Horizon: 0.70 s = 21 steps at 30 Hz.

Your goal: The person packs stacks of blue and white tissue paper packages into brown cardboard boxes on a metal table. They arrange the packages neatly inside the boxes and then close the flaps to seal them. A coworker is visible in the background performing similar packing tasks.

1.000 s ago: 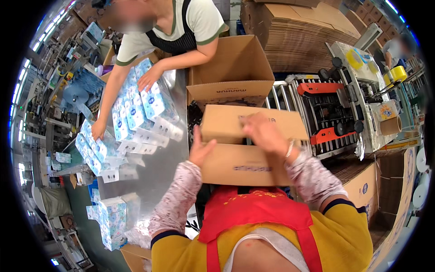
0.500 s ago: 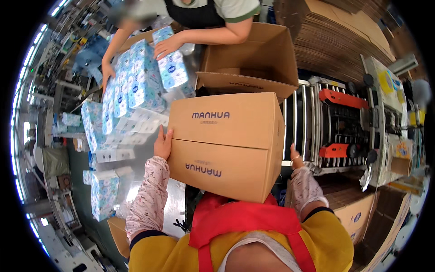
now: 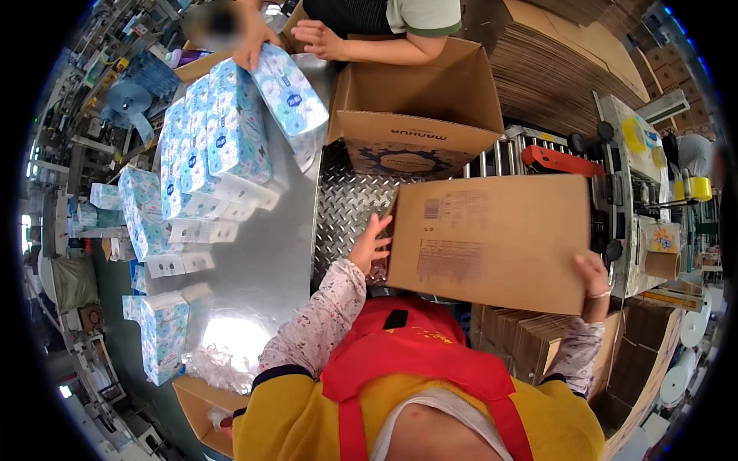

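Note:
A brown cardboard carton [image 3: 530,223] lies tilted in front of me, a side with faint printed blocks facing up. My right hand [image 3: 590,283] grips its lower right corner. Beside its left edge is my left hand [image 3: 372,244], fingers spread; whether the fingertips touch the cardboard I cannot tell. Beyond it stands an open carton [image 3: 430,127] with its flaps up. Across from me, a co-worker's hand [image 3: 257,38] rests on a blue-and-white floral tissue pack [image 3: 290,96], and the co-worker's other hand [image 3: 319,38] is raised near it.
Several more floral tissue packs [image 3: 223,131] stand on the shiny metal table [image 3: 269,261] to the left. A diamond-plate surface [image 3: 338,200] and a roller conveyor with a red guide [image 3: 561,161] border the carton. Flattened cardboard stacks [image 3: 553,61] rise at the back right.
The carton has moved right and turned, so a different side faces up. My left hand has come off its printed face. The co-worker's hands have shifted toward the pack's far end.

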Available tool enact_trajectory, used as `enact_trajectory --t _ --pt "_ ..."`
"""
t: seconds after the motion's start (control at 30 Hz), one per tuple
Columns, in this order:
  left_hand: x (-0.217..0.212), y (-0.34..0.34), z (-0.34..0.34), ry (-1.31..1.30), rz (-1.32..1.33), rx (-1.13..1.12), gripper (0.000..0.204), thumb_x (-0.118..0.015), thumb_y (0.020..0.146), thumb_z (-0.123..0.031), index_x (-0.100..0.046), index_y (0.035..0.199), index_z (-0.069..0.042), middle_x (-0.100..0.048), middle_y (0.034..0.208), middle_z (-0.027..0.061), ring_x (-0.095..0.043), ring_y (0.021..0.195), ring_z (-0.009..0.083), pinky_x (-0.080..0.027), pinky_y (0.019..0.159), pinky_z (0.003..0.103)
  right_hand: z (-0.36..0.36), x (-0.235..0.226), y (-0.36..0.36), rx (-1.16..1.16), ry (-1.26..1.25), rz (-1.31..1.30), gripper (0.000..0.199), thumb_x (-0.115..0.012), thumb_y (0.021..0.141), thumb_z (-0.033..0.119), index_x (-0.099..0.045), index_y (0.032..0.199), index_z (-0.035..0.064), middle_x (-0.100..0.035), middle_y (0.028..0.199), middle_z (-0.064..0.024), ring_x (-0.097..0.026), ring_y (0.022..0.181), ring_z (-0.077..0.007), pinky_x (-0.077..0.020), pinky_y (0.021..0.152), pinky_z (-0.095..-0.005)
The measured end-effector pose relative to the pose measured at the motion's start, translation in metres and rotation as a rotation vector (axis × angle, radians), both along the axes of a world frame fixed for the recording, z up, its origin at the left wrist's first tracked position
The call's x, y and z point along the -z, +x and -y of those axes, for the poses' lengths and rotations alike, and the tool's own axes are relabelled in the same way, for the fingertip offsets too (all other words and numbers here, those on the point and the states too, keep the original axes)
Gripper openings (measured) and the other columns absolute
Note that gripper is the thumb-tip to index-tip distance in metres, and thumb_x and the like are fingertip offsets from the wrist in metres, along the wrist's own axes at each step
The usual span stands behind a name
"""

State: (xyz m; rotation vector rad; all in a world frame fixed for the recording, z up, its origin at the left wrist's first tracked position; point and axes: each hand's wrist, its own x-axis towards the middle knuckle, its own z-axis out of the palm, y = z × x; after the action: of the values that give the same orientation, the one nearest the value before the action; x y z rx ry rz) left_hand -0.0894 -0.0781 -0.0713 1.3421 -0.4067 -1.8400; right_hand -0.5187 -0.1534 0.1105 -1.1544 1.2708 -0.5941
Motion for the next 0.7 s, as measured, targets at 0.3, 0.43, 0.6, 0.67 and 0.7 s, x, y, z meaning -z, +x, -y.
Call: enact_trajectory --t 0.3,0.43,0.6,0.67,0.7 --pt "-0.097 0.047 -0.004 -0.514 1.469 0.103 0.079 -0.063 0.079 -0.019 -0.018 0.143 -0.017 -0.034 0.133 0.0238 -0.048 0.107 0.0427 -0.044 0.088 0.043 -0.032 0.05 0.197 -0.215 -0.994 -1.044 0.082 -0.071 0.071 0.03 -0.03 0.135 0.0007 -0.031 0.138 -0.0222 -0.027 0.127 -0.0436 -0.0255 0.098 -0.0596" --pt "-0.071 0.081 -0.022 -0.294 1.664 0.326 0.06 -0.059 0.082 -0.017 -0.035 0.136 -0.015 -0.046 0.117 0.0176 -0.06 0.078 0.0365 -0.051 0.066 0.045 0.0 0.122 0.091 -0.154 0.009 -0.282 0.059 -0.066 0.078 0.015 -0.041 0.127 -0.0074 -0.06 0.111 -0.019 -0.061 0.097 -0.0325 -0.0485 0.084 -0.0431" --pt "-0.077 0.069 -0.014 -0.284 1.789 0.369 0.045 -0.06 0.082 -0.021 -0.05 0.124 -0.012 -0.048 0.111 0.0149 -0.061 0.076 0.0329 -0.051 0.065 0.042 0.014 0.187 0.008 0.055 0.508 0.316 0.048 -0.068 0.08 0.022 -0.052 0.116 -0.0037 -0.063 0.103 -0.0175 -0.064 0.092 -0.0283 -0.0529 0.078 -0.0397" --pt "-0.074 0.069 -0.009 -0.296 1.803 0.348 0.043 -0.061 0.081 -0.021 -0.052 0.122 -0.011 -0.048 0.11 0.0144 -0.061 0.075 0.0325 -0.051 0.065 0.042 0.013 0.254 -0.018 -0.03 0.535 -0.275 0.046 -0.07 0.079 0.026 -0.055 0.111 -0.0028 -0.063 0.1 -0.0166 -0.064 0.088 -0.0261 -0.0532 0.072 -0.0399" --pt "-0.069 0.072 -0.014 -0.297 1.815 0.337 0.043 -0.061 0.081 -0.021 -0.052 0.122 -0.011 -0.048 0.109 0.0141 -0.061 0.075 0.0325 -0.051 0.065 0.042 0.006 0.246 0.009 -0.067 0.443 -0.507 0.043 -0.069 0.078 0.033 -0.058 0.102 -0.0017 -0.063 0.096 -0.0173 -0.063 0.085 -0.0274 -0.0511 0.07 -0.0418"
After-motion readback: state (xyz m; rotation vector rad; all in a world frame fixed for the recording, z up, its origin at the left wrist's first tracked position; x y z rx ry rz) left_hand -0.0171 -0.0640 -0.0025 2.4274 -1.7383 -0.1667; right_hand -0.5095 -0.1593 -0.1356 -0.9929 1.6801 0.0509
